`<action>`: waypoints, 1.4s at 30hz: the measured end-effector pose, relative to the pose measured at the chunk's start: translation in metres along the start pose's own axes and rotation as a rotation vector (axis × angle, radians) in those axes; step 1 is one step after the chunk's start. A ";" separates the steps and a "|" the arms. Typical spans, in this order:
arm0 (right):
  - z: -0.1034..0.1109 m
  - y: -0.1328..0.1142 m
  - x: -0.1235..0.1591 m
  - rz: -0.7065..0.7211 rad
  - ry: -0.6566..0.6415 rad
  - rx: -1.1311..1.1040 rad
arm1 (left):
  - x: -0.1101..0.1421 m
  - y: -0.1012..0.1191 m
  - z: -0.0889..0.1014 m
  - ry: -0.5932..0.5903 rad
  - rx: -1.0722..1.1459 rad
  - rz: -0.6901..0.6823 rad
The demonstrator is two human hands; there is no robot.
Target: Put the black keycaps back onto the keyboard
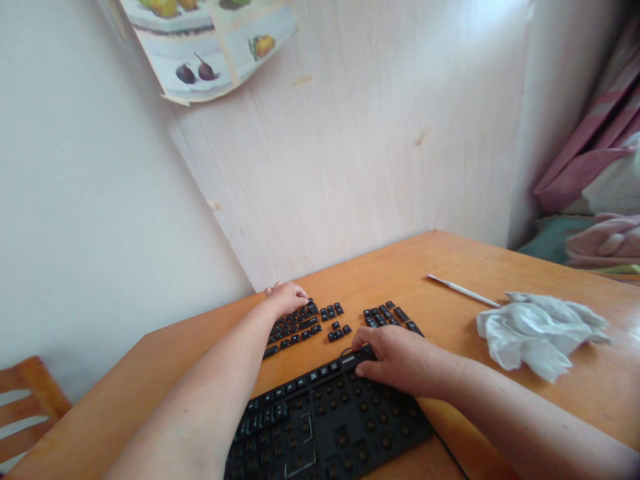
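Observation:
A black keyboard [345,413] lies on the table in front of me. Much of its right part is stripped to bare switch seats, while the top row and some keys at its left still carry caps. My right hand [393,353] grips the keyboard's far edge, thumb on top near the logo. Beyond it, loose black keycaps [295,327] lie grouped in rows, partly hidden by my left forearm. My left hand [287,298] reaches to the far end of those rows, fingertips pinched on a keycap [311,303]. Number-pad keycaps [385,315] lie behind my right hand.
A crumpled whitish cloth or tissue [540,333] lies on the wooden table [590,287] at right, beside a thin white stick [463,289]. The keyboard's cable [449,452] runs off at lower right. A chair [37,393] stands at left, and a wall borders the table's far side.

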State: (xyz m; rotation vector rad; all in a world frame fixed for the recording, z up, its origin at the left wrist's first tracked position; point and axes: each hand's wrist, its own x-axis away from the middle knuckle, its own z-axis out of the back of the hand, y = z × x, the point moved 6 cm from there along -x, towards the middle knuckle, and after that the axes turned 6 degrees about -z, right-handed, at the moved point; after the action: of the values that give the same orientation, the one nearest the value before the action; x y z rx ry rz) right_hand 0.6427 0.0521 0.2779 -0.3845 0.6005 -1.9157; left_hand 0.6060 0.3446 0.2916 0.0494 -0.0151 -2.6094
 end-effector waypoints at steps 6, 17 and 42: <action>0.000 0.000 0.001 0.009 0.011 -0.008 | -0.001 -0.001 0.002 0.054 -0.015 0.017; 0.000 0.000 0.000 0.014 0.029 -0.011 | -0.004 0.004 0.001 0.054 -0.029 -0.009; 0.000 -0.001 -0.002 0.023 -0.003 0.048 | 0.050 0.021 0.045 0.213 -0.046 -0.082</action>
State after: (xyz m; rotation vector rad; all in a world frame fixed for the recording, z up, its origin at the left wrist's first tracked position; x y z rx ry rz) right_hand 0.6427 0.0539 0.2781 -0.3483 0.5538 -1.9035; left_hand 0.5716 0.3012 0.3354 0.3171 0.1256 -2.6709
